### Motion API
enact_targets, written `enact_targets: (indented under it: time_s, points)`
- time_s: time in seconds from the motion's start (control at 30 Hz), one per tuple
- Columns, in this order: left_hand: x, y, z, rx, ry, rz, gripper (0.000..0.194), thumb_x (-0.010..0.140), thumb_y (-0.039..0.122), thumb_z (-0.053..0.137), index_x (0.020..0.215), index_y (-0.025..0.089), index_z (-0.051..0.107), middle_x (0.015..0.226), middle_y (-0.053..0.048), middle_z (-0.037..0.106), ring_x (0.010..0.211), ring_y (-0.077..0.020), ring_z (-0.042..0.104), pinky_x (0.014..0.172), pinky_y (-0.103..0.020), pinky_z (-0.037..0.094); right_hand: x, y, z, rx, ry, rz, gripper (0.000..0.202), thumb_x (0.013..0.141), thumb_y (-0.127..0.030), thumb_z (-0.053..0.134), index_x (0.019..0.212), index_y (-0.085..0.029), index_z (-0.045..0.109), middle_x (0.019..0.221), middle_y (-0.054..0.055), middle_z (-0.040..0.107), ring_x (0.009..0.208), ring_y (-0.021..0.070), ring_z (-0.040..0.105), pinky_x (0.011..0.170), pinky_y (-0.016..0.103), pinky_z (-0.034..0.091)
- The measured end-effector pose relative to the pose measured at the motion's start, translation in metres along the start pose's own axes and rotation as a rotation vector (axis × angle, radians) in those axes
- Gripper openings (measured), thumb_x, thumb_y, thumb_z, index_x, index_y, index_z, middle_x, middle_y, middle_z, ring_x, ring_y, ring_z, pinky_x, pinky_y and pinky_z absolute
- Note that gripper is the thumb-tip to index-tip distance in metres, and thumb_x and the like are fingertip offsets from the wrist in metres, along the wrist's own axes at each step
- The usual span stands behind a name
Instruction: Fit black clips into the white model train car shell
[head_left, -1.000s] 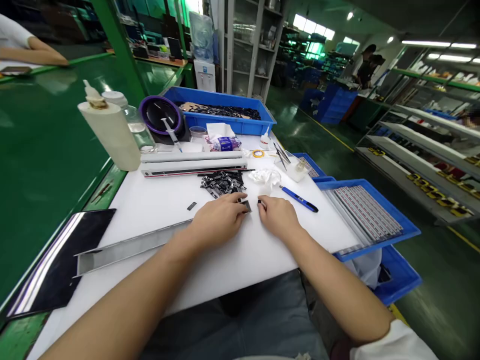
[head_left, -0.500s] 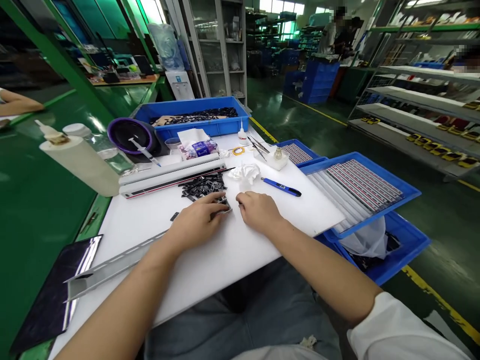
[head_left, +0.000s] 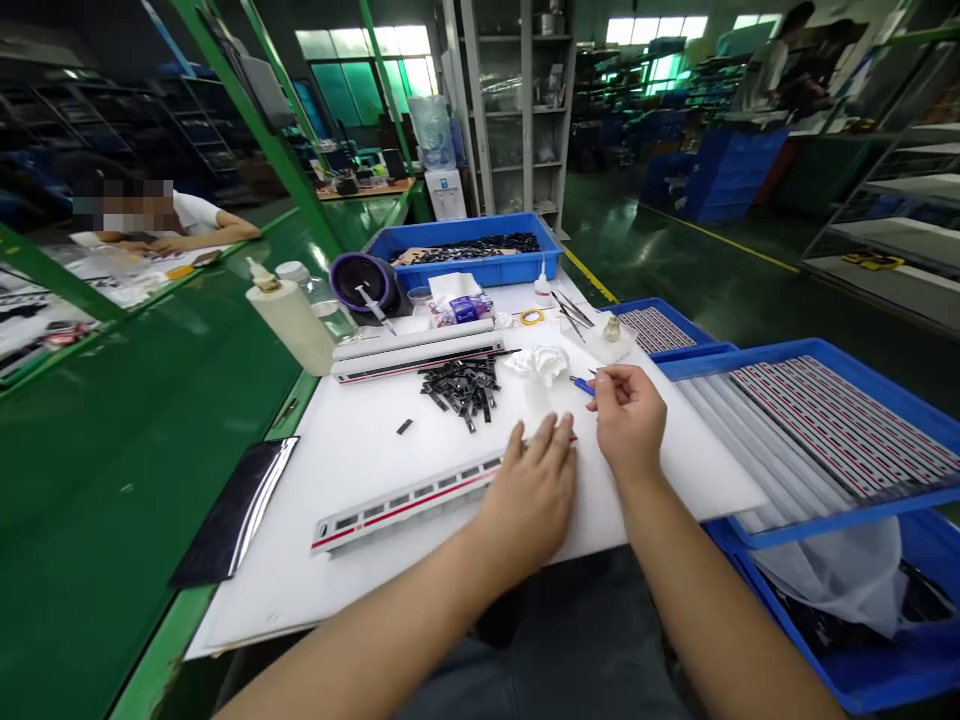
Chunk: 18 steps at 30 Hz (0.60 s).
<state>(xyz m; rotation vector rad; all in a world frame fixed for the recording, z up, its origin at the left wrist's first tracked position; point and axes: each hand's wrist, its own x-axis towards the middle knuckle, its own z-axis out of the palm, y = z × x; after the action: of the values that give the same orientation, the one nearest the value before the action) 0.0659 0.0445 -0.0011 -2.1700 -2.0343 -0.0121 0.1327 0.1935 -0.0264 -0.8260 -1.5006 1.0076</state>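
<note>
White, red-striped, plastic-looking carriage shell (head_left: 416,499), lower centre: left hand (head_left: 532,488) spread over one end; uneven pressure could tip it. Right hand (head_left: 631,418): curled, contents unclear.

Looks like a factory workshop. Evident from blue parts bin (head_left: 517,268), metal rack (head_left: 892,240), green floor (head_left: 660,300) with yellow line (head_left: 712,236), and co-worker (head_left: 201,215) beyond.
</note>
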Motion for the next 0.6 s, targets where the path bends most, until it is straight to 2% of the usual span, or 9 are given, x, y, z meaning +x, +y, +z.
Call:
enact_targets:
  time_s: [0.1,0.13,0.2,0.23,0.3,0.4,0.47,0.5,0.6]
  points:
    - [-0.027,0.007,-0.011,-0.016,0.053,0.113,0.043,0.096,0.026,0.038,0.134,0.014,0.055,0.158,-0.011,0.03,0.146,-0.0315,0.027,0.119,-0.058,0.026,0.0,-0.001,-0.001,0.054,-0.036,0.055,0.028,0.082,-0.041,0.064,0.09,-0.014,0.065,0.078,0.003,0.071,0.057,0.0121,0.063,0.059,0.027,0.055]
    - [-0.045,0.002,-0.016,-0.039,0.066,0.166,0.04,0.096,0.026,0.04,0.132,0.02,0.057,0.157,-0.005,0.033,0.146,-0.0281,0.028,0.121,-0.055,0.024,0.0,-0.001,-0.001,0.062,-0.047,0.067,0.028,0.081,-0.041,0.065,0.09,-0.014,0.066,0.078,0.004,0.071,0.057,0.0123,0.063,0.059,0.027,0.055]
    - [-0.09,-0.015,-0.022,-0.055,0.119,0.141,0.048,0.091,0.02,0.045,0.138,0.024,0.05,0.154,-0.002,0.039,0.145,-0.024,0.03,0.123,-0.048,0.024,0.0,0.0,-0.001,0.085,-0.055,0.087,0.03,0.081,-0.042,0.066,0.092,-0.014,0.067,0.08,0.005,0.072,0.059,0.0129,0.064,0.057,0.027,0.055]
    - [-0.114,-0.027,-0.023,-0.051,0.155,0.085,0.06,0.087,0.015,0.048,0.146,0.025,0.041,0.152,-0.002,0.042,0.145,-0.0234,0.031,0.123,-0.048,0.026,0.0,0.0,-0.002,0.095,-0.054,0.094,0.03,0.081,-0.042,0.066,0.093,-0.014,0.067,0.081,0.005,0.072,0.059,0.0133,0.064,0.056,0.027,0.054]
    - [-0.162,-0.051,-0.02,-0.036,0.256,-0.153,0.077,0.084,0.012,0.051,0.154,0.03,0.023,0.151,-0.004,0.043,0.143,-0.0253,0.034,0.12,-0.051,0.031,-0.001,-0.004,-0.004,0.09,-0.045,0.077,0.029,0.083,-0.041,0.064,0.094,-0.014,0.067,0.08,0.004,0.071,0.06,0.0136,0.063,0.056,0.029,0.054]
    - [-0.211,-0.077,-0.008,-0.008,0.219,-0.416,0.078,0.088,0.019,0.051,0.156,0.027,0.015,0.155,-0.009,0.037,0.141,-0.0306,0.037,0.115,-0.053,0.038,-0.017,-0.024,-0.006,-0.016,-0.004,-0.107,0.019,0.085,-0.036,0.064,0.088,-0.017,0.069,0.076,0.001,0.064,0.066,0.0145,0.06,0.061,0.031,0.051]
    - [-0.223,-0.084,-0.001,-0.048,0.149,-0.491,0.074,0.092,0.022,0.047,0.156,0.024,0.01,0.154,-0.011,0.038,0.138,-0.0281,0.042,0.112,-0.046,0.044,-0.041,-0.047,-0.001,-0.08,-0.018,-0.277,0.011,0.085,-0.03,0.067,0.086,-0.021,0.071,0.082,0.002,0.059,0.075,0.0159,0.059,0.066,0.032,0.05]
    - [-0.222,-0.086,0.001,-0.08,0.124,-0.51,0.072,0.094,0.023,0.045,0.156,0.023,0.009,0.152,-0.011,0.041,0.136,-0.0259,0.045,0.111,-0.043,0.045,-0.055,-0.059,0.003,-0.081,-0.081,-0.343,0.007,0.084,-0.027,0.068,0.087,-0.022,0.072,0.088,0.003,0.057,0.081,0.0168,0.059,0.07,0.033,0.051]
    - [-0.209,-0.092,0.004,-0.155,0.126,-0.53,0.064,0.096,0.024,0.044,0.153,0.02,0.018,0.149,-0.012,0.045,0.136,-0.0237,0.045,0.113,-0.041,0.043,-0.102,-0.09,0.027,-0.066,-0.47,-0.56,0.01,0.085,-0.016,0.065,0.091,-0.022,0.071,0.106,0.007,0.057,0.099,0.02,0.058,0.085,0.037,0.053]
